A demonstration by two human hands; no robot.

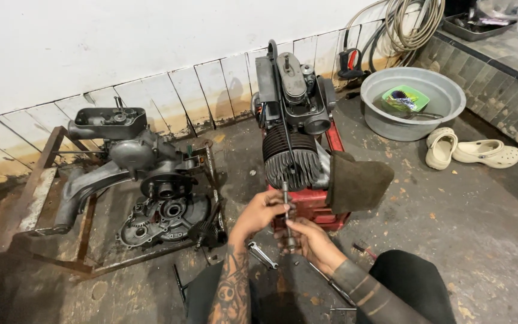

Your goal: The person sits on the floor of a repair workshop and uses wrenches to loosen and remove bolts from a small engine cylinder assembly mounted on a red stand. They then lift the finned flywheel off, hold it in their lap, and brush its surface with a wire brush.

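While the left hand (pixel 263 211) pinches the top of a long metal stud (pixel 286 211) and the right hand (pixel 307 239) grips its lower end, I'd keep it dead straight going into the finned cylinder (pixel 292 159) just above. Spanner (pixel 261 254) lies close; stripped engine case (pixel 151 192) farther left.

head-worn view, looking down, close over floor (pixel 463 240)
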